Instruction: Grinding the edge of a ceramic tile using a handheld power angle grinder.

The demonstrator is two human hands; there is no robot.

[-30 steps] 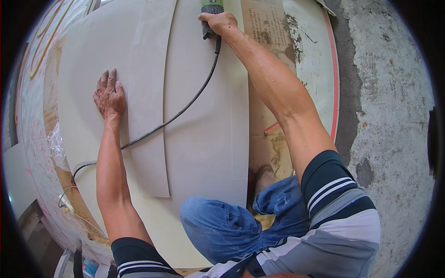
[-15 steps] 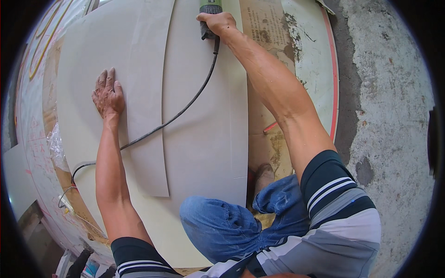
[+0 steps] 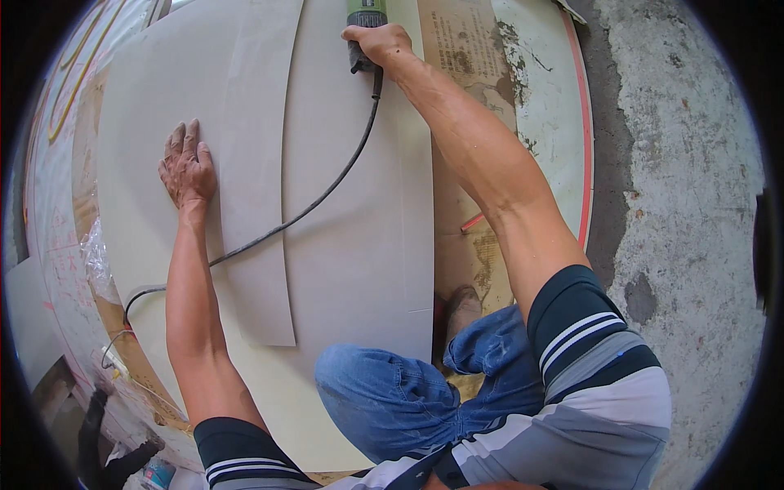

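Concrete [image 3: 694, 229] borders the pale sheets [image 3: 359, 253]. At the view's top edge, the right hand [image 3: 380, 45] grips a green tool [image 3: 367, 14]; the left hand [image 3: 188, 173] lies flat, holding nothing. The cord [image 3: 283, 226] passes beneath the left forearm [image 3: 192, 306], so a pull could snag it; the overlying strip [image 3: 265, 306] might slide if knocked.

We see smooth, matt pale-grey flat sheets [image 3: 359, 269], a plastic-looking green-and-black power tool [image 3: 367, 16], a matt black rubbery cable [image 3: 283, 228], blotched brown cardboard [image 3: 461, 41], glossy crinkled clear plastic film [image 3: 96, 251] — rough grey concrete [image 3: 694, 180], our faded blue denim trousers [image 3: 380, 400]
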